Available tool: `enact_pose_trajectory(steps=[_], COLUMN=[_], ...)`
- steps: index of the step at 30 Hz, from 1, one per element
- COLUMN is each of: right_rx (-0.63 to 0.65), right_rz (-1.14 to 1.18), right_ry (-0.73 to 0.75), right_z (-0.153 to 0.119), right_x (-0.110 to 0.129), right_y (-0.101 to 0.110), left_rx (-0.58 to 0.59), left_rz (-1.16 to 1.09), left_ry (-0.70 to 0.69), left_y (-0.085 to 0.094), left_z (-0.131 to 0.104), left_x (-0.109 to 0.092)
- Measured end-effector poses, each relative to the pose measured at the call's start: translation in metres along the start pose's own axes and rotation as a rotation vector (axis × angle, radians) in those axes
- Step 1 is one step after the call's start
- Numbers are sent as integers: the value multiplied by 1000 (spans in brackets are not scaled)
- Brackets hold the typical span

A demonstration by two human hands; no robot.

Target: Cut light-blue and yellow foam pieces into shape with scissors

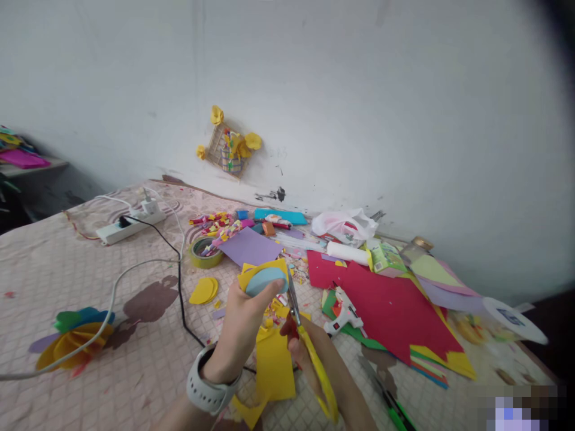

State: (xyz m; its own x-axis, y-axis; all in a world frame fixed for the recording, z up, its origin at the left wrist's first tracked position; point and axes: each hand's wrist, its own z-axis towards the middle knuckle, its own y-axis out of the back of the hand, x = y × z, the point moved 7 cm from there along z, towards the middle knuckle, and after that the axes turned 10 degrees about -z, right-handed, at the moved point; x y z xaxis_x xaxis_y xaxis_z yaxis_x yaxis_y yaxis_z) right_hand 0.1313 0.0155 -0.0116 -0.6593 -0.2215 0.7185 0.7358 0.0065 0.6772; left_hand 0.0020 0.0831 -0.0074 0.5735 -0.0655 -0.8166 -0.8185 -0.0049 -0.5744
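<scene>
My left hand, with a white watch on the wrist, pinches a blue oval paper template against a yellow paper sheet that hangs down from it. My right hand grips yellow-handled scissors, whose blades point up along the right edge of the blue oval. Both hands are held over the patterned cloth surface, near its front.
Red paper, a white glue gun, a purple sheet, a tape roll, yellow ovals, a power strip with cables, and a paper flower lie around. More paper scraps sit by the wall.
</scene>
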Motion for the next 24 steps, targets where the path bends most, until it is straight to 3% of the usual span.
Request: enact_pose_trajectory(steps=[10,24], right_rx=[-17,-22], right_rz=[62,106], right_ry=[-18,-28], right_z=[-3,-3], right_x=[-10,-12], right_y=[-16,-17], left_rx=[10,32], left_rz=[-2,-18], left_ry=[-60,-52], left_y=[1,0], left_z=[1,0], left_x=[2,3])
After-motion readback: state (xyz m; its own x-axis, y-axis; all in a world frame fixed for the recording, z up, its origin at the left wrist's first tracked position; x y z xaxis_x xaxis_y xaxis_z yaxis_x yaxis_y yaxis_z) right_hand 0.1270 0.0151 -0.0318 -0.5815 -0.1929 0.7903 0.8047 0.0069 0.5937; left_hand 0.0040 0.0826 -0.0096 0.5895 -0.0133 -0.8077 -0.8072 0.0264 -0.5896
